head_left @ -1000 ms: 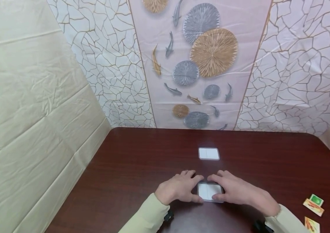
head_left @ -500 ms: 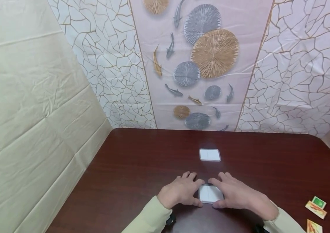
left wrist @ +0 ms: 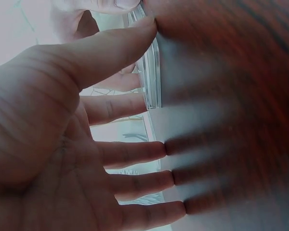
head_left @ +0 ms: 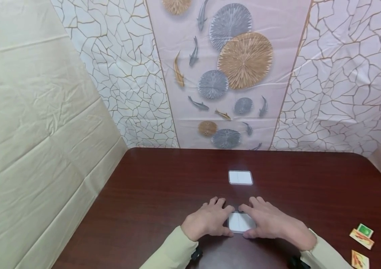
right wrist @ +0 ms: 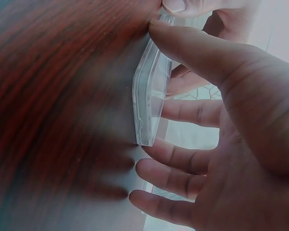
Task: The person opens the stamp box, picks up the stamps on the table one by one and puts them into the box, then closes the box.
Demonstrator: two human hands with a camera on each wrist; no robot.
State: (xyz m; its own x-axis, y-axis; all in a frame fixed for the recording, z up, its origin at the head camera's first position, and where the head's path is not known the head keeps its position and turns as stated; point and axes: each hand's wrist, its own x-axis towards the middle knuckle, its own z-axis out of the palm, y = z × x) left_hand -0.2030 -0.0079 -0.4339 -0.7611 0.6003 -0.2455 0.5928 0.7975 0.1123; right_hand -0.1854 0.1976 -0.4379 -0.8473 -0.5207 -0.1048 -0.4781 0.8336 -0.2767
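A flat clear plastic case with a white inside and a line across its middle lies on the dark wooden table. My left hand is at its left end, thumb at the near edge and index finger at the far edge. Opposite, my right hand holds the right end the same way. In the left wrist view the case shows edge-on in layers between thumb and forefinger, while the other fingertips reach down to the tabletop. The right wrist view shows the case's side wall flat against the table.
A second clear case lies farther back. At the right are a small green card, an orange-and-yellow card partly against it, and another orange-and-yellow card nearer. Patterned cloth hangs behind the table.
My right thumb has slid off the top of the case to its near edge. Otherwise both hands stay around the case with only slight shifts, and the view has moved a little.
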